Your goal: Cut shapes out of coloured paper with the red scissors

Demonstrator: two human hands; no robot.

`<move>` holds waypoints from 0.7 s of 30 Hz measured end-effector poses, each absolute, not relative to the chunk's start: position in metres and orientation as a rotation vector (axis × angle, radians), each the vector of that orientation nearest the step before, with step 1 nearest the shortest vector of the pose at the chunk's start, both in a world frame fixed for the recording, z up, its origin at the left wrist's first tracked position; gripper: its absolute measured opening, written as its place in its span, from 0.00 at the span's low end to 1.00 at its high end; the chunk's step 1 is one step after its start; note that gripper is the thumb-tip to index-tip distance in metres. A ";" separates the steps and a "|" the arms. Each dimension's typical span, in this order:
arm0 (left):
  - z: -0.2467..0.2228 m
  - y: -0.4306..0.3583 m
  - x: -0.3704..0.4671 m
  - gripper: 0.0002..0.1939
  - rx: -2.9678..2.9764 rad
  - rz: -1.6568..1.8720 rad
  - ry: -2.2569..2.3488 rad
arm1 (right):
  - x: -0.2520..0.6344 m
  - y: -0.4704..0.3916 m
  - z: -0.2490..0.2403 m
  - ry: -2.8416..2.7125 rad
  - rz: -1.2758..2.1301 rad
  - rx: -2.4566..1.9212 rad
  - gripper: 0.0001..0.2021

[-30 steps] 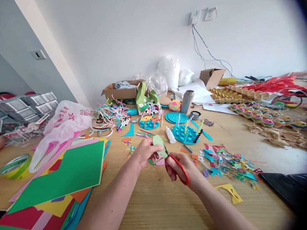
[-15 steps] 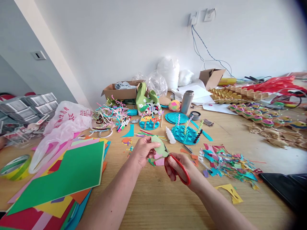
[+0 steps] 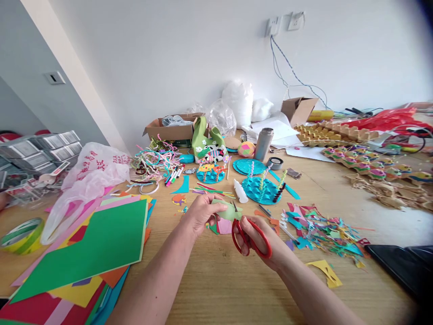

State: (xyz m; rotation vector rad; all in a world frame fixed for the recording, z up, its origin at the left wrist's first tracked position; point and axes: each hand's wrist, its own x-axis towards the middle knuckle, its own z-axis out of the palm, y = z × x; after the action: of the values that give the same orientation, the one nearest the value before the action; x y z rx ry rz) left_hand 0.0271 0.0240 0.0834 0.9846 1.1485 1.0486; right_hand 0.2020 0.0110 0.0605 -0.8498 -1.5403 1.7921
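Pinched in the fingers of my left hand [image 3: 203,212] is a small piece of light green paper [image 3: 226,211]. My right hand [image 3: 259,237] grips red-handled scissors [image 3: 264,247], with thumb and fingers in the loops. Their dark blades point up and away from me and meet the right part of the green paper. Pink paper [image 3: 224,226] and a few other scraps lie on the table just beyond and below my left hand.
Coloured paper sheets [image 3: 111,239] are stacked at the left beside tape [image 3: 20,234]. Paper scraps [image 3: 324,232] form a heap at the right. Behind stand a white glue bottle [image 3: 240,191], a blue egg-tray disc [image 3: 259,192] with pipe cleaners and a metal flask [image 3: 264,143].
The green paper has turned flatter in my left hand. The scissors' handles have spread apart, and their blades now sit across the paper's right end.
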 end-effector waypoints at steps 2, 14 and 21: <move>0.083 0.024 0.027 0.13 0.980 1.046 1.148 | 0.202 0.011 0.060 -1.542 1.814 -0.829 0.29; 0.082 0.025 0.026 0.15 0.907 1.032 1.124 | 0.204 0.012 0.047 -1.348 1.968 -0.726 0.27; 0.083 0.022 0.030 0.15 0.984 0.985 1.154 | 0.202 0.010 0.056 -1.463 1.894 -0.756 0.29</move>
State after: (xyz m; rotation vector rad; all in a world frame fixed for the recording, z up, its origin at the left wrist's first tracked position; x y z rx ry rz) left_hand 0.0301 0.0221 0.0828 0.9842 1.1542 0.9846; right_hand 0.2021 0.0097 0.0564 -0.7558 -1.4630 1.8939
